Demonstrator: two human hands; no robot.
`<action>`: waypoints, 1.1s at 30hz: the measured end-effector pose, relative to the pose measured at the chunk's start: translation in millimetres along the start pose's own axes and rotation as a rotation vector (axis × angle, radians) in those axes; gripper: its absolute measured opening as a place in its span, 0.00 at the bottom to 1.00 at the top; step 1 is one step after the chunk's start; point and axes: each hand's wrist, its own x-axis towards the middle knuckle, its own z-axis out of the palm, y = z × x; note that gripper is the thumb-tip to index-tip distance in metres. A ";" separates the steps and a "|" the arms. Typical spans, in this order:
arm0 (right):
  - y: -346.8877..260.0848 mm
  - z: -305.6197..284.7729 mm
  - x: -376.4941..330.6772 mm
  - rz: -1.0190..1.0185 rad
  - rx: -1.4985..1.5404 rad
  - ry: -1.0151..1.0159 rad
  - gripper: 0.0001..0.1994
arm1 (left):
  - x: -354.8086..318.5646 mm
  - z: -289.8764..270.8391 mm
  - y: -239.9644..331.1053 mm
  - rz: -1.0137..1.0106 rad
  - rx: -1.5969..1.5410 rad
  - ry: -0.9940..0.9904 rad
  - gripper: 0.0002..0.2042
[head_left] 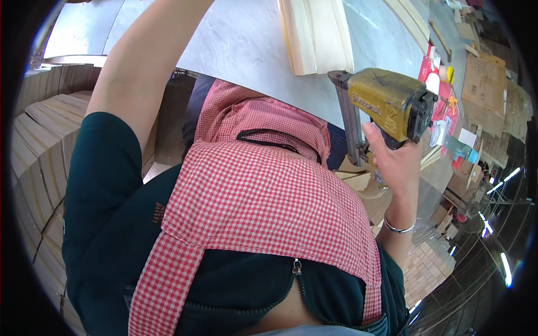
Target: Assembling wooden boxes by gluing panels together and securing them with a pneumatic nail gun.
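Note:
My right hand [395,168] is wrapped round the grip of a yellow and black pneumatic nail gun [386,101], held at the right side of the table's near edge. The nail gun's nose is close to the end of some pale wooden strips [319,42], which lie side by side on a smooth grey tabletop [235,50]. Whether the nose touches the wood, I cannot tell. My left forearm [148,61] reaches up over the table's left part and leaves the picture at the top edge, so my left hand is out of sight.
Tall stacks of wooden pieces [42,126] stand close on my left. Beyond the table's right edge are a red cloth [451,106] with a yellow roll [446,74] and small items, and flat cardboard [485,84]. More long strips [408,19] lie at the table's far right.

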 end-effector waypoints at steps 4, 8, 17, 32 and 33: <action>-2.3 10.8 -9.1 0.049 -0.002 -0.005 0.17 | -5.8 -2.9 2.2 -0.055 -0.061 -0.074 0.15; -0.2 22.1 -12.5 0.036 0.032 0.008 0.18 | -12.2 -6.4 5.7 -0.111 -0.123 -0.147 0.16; 13.6 28.4 -13.6 -0.006 -0.001 0.004 0.21 | -15.0 -8.6 5.4 -0.100 -0.102 -0.174 0.16; 5.7 27.6 -11.5 0.141 0.058 -0.019 0.21 | -27.8 -8.9 14.3 -0.046 -0.137 -0.112 0.17; 6.6 27.1 -11.6 0.141 0.057 -0.020 0.22 | -28.3 -8.7 14.9 -0.055 -0.148 -0.115 0.17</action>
